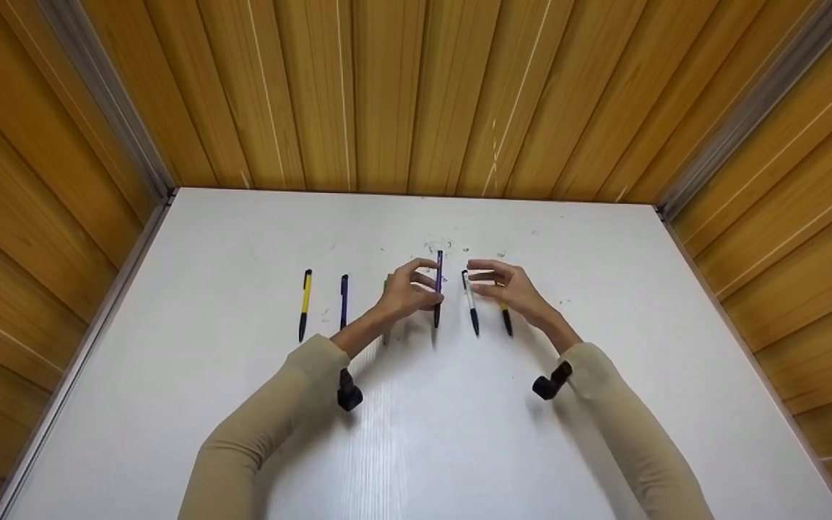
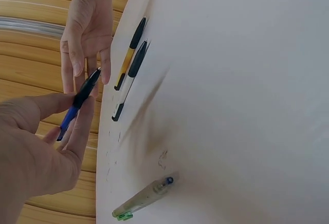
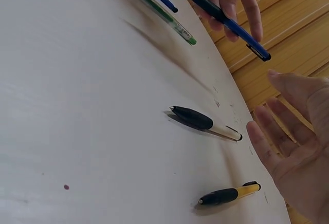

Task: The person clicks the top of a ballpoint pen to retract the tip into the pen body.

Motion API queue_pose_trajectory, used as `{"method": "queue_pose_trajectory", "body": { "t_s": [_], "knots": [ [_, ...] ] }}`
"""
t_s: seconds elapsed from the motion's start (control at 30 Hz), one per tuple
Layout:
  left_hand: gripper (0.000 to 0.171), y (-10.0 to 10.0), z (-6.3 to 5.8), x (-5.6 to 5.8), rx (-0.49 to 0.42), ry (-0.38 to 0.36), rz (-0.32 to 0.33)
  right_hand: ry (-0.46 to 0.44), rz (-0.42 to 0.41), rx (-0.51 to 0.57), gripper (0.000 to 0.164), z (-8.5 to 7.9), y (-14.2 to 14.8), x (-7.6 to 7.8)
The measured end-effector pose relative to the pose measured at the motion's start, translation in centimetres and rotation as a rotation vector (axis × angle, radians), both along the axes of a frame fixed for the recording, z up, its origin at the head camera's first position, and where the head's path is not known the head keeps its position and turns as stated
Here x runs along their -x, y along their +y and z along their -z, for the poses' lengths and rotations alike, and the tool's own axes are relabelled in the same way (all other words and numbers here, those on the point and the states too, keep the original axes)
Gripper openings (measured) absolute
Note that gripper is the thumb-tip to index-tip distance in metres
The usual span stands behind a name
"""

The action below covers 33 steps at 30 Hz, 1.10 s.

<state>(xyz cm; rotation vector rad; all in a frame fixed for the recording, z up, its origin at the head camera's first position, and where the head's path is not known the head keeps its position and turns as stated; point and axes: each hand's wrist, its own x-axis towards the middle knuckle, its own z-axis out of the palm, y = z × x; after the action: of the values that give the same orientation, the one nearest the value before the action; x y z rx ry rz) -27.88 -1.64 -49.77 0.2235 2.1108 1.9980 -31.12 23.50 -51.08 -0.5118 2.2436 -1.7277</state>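
Note:
My left hand [image 1: 407, 295] pinches a blue pen [image 1: 439, 278] with a black grip between thumb and fingers, holding it above the table. Its black tip points toward me in the head view. My right hand [image 1: 517, 289] hovers with fingers spread and holds nothing. Under and beside that hand lie a white pen [image 3: 221, 130] and a yellow pen [image 3: 247, 190], both with black grips. Below my left hand is a clear pen with green ends [image 2: 144, 199], mostly covered by the hand in the head view.
Farther left on the white table [image 1: 445, 433] lie another yellow pen [image 1: 305, 303] and another blue pen [image 1: 344, 300], roughly parallel. Wood-patterned walls [image 1: 387, 94] enclose the table's back and sides. Dark scribble marks [image 1: 439, 244] show near the back edge.

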Motion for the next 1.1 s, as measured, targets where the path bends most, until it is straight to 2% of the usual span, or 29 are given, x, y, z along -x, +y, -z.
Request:
{"method": "queue_pose_trajectory", "body": {
  "t_s": [0.17, 0.37, 0.57, 0.87, 1.1],
  "knots": [
    [0.061, 0.1, 0.4, -0.2, -0.024, 0.044, -0.023, 0.019, -0.043, 0.018, 0.063, -0.1, -0.9, -0.8],
    [0.061, 0.2, 0.8, -0.3, -0.092, 0.002, -0.055, 0.082, -0.125, 0.013, 0.075, 0.0, -2.4, -2.0],
    [0.060, 0.1, 0.7, -0.3, -0.136, -0.001, -0.054, 0.159, -0.145, -0.067, 0.073, -0.1, -3.8, -2.3],
    [0.060, -0.3, 0.3, -0.5, -0.129, -0.004, -0.041, 0.210, -0.115, -0.026, 0.072, 0.2, -5.0, -2.5],
    [0.060, -0.3, 0.2, -0.6, -0.161, -0.051, -0.027, 0.229, -0.084, -0.041, 0.073, 0.5, -5.3, -2.7]
  ]
}}
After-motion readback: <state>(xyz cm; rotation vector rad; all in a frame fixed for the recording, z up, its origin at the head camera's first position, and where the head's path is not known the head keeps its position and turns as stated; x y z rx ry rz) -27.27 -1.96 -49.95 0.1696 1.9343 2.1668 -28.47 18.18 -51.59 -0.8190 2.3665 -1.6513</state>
